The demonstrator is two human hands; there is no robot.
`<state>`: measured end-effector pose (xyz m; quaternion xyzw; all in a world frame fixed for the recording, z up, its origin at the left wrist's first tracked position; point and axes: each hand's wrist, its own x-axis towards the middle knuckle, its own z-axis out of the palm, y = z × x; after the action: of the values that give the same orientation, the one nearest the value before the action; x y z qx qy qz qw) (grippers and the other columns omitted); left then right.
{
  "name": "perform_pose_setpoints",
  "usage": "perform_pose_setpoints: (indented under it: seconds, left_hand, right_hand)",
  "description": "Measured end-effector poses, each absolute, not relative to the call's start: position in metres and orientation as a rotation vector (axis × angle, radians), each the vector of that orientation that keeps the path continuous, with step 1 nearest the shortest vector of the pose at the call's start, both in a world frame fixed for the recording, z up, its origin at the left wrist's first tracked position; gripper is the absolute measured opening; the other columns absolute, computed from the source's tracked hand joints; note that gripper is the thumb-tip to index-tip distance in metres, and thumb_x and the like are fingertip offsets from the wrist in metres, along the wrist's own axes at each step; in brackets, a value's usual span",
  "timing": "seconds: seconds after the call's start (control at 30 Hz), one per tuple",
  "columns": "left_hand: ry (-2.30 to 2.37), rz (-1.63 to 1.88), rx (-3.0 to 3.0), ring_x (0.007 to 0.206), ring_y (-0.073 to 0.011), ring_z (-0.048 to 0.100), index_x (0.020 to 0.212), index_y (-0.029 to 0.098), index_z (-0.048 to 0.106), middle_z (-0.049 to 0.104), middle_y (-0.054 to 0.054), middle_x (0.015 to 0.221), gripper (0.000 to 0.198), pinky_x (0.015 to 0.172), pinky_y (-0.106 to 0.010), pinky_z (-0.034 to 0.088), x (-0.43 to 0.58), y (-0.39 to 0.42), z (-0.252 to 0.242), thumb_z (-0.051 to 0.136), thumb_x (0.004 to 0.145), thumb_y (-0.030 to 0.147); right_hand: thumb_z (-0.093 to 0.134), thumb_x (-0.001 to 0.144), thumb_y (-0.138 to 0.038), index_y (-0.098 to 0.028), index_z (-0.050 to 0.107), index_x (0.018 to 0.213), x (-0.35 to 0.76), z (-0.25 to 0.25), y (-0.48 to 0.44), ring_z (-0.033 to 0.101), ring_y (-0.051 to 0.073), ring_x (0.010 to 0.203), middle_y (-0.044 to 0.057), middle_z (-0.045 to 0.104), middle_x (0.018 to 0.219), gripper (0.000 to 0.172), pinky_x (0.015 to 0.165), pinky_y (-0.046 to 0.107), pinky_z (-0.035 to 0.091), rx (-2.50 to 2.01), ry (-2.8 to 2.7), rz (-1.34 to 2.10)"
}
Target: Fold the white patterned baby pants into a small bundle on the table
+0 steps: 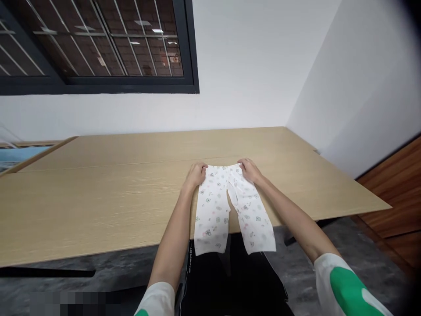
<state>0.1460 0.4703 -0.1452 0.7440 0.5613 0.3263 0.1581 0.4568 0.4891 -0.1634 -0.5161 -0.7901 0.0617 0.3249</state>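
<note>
A small pair of white baby trousers (215, 206) with a faint coloured print lies flat on the light wooden table (98, 197), waistband away from me. Both legs hang over the near table edge. My left hand (195, 174) grips the left corner of the waistband, fingers curled on the cloth. My right hand (250, 170) holds the right corner of the waistband in the same way. Both forearms reach forward from white and green sleeves.
The table runs wide to the left and ends at a corner on the right (388, 205). A white wall and a dark-framed window (98, 44) stand behind it. A brown wooden panel (397, 193) is at the right, grey floor below.
</note>
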Motion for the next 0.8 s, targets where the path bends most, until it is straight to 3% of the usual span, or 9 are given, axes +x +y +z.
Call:
perform_pose_setpoints:
  seconds: [0.17, 0.37, 0.47, 0.6, 0.8]
  left_hand:
    - [1.699, 0.702, 2.245, 0.127, -0.0300, 0.055, 0.122, 0.015, 0.070, 0.066, -0.016, 0.131, 0.036, 0.114, -0.046, 0.041, 0.146, 0.473, -0.159, 0.045, 0.095, 0.016]
    - [1.723, 0.611, 2.351, 0.139, -0.0312, 0.045, 0.125, 0.020, 0.069, 0.051, -0.012, 0.152, 0.037, 0.119, -0.047, 0.036, 0.149, 0.465, -0.149, 0.051, 0.093, 0.019]
    - [1.694, 0.553, 2.375, 0.132, -0.0278, 0.053, 0.118, 0.021, 0.072, 0.062, -0.011, 0.141, 0.036, 0.115, -0.042, 0.039, 0.151, 0.460, -0.141, 0.043, 0.097, 0.019]
    - [1.731, 0.424, 2.344, 0.117, -0.0306, 0.064, 0.114, 0.019, 0.071, 0.072, -0.015, 0.122, 0.032, 0.107, -0.045, 0.044, 0.153, 0.456, -0.140, 0.046, 0.095, 0.019]
    - [1.774, 0.324, 2.328, 0.123, -0.0328, 0.063, 0.121, 0.018, 0.066, 0.069, -0.018, 0.131, 0.037, 0.110, -0.051, 0.040, 0.155, 0.460, -0.147, 0.040, 0.095, 0.017]
  right_hand:
    - [0.046, 0.099, -0.013, -0.017, 0.064, 0.123, 0.447, -0.183, 0.510, 0.058, 0.027, 0.118, 0.013, 0.067, 0.122, 0.031, 0.103, 0.039, 0.046, -1.441, -2.124, 0.107]
    - [0.044, 0.101, -0.019, -0.017, 0.065, 0.126, 0.444, -0.181, 0.499, 0.057, 0.028, 0.114, 0.015, 0.064, 0.123, 0.033, 0.101, 0.040, 0.045, -1.432, -2.212, -0.128]
    - [0.040, 0.103, -0.018, -0.016, 0.069, 0.120, 0.444, -0.178, 0.488, 0.060, 0.028, 0.112, 0.015, 0.068, 0.120, 0.034, 0.102, 0.039, 0.044, -1.427, -2.307, -0.104]
    - [0.040, 0.104, -0.017, -0.016, 0.070, 0.124, 0.445, -0.179, 0.480, 0.061, 0.028, 0.114, 0.015, 0.069, 0.126, 0.036, 0.105, 0.039, 0.043, -1.440, -2.424, -0.086]
    - [0.041, 0.104, -0.016, -0.015, 0.067, 0.131, 0.445, -0.182, 0.485, 0.060, 0.029, 0.124, 0.015, 0.065, 0.138, 0.038, 0.109, 0.040, 0.042, -1.448, -2.430, -0.091]
